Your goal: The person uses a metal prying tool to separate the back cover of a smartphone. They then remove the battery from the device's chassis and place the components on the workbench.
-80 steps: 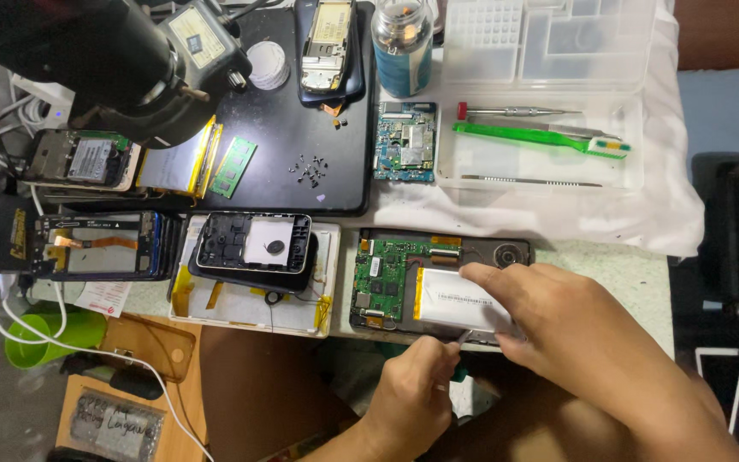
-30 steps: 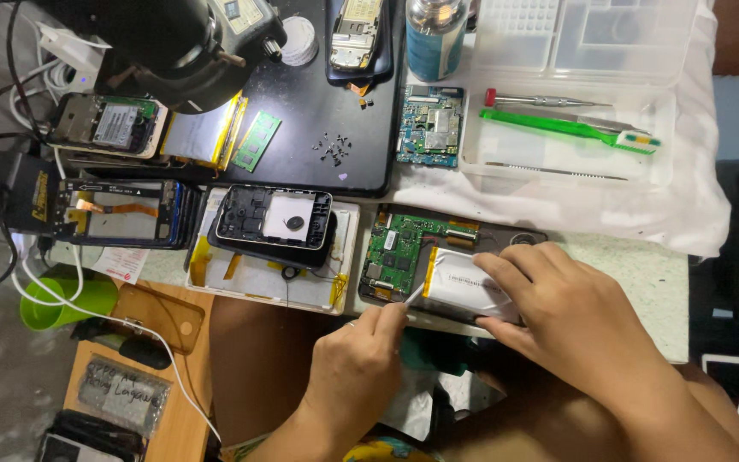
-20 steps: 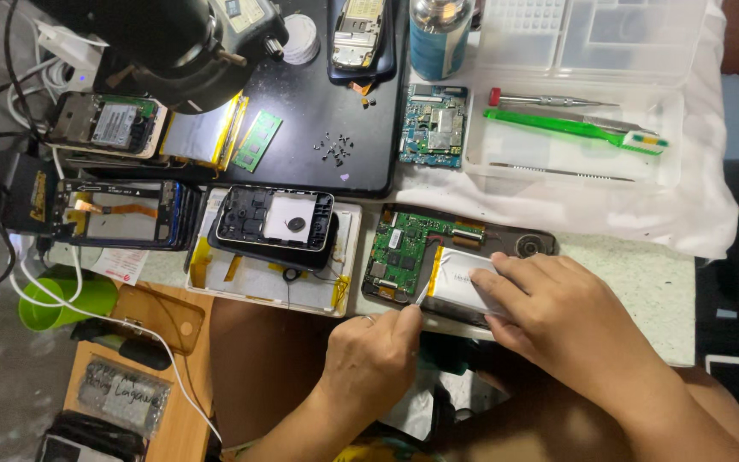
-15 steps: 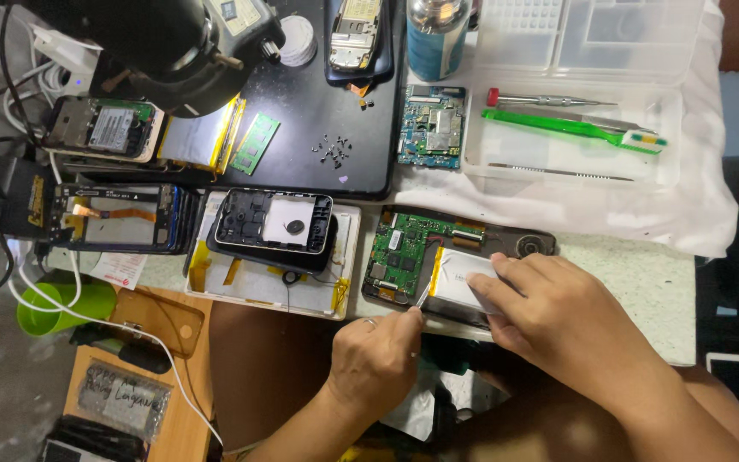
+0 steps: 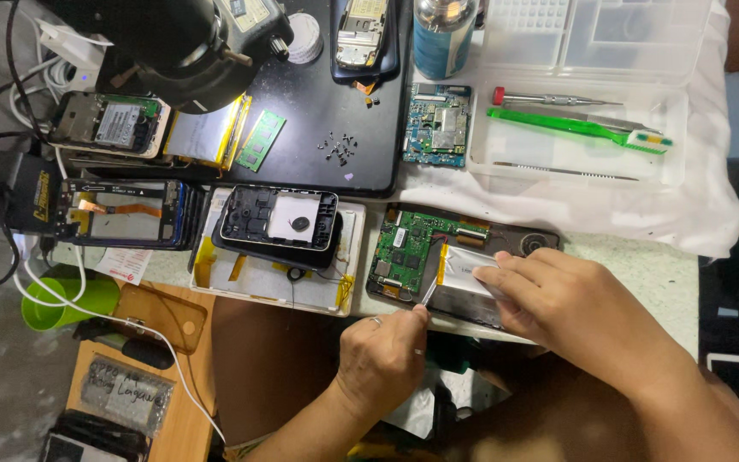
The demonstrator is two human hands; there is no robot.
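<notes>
While the right hand (image 5: 575, 295) stays pressed flat on the silver battery (image 5: 465, 261) of the opened phone (image 5: 464, 257), the left hand (image 5: 384, 355) has shifted slightly, its fingers pinching a thin pry tool (image 5: 428, 293) whose tip now touches the battery's left edge. Beyond the phone, the clear plastic tray (image 5: 575, 158) holds a green toothbrush (image 5: 575, 128), a red-tipped screwdriver (image 5: 553, 99) and a slim metal file (image 5: 566, 169).
</notes>
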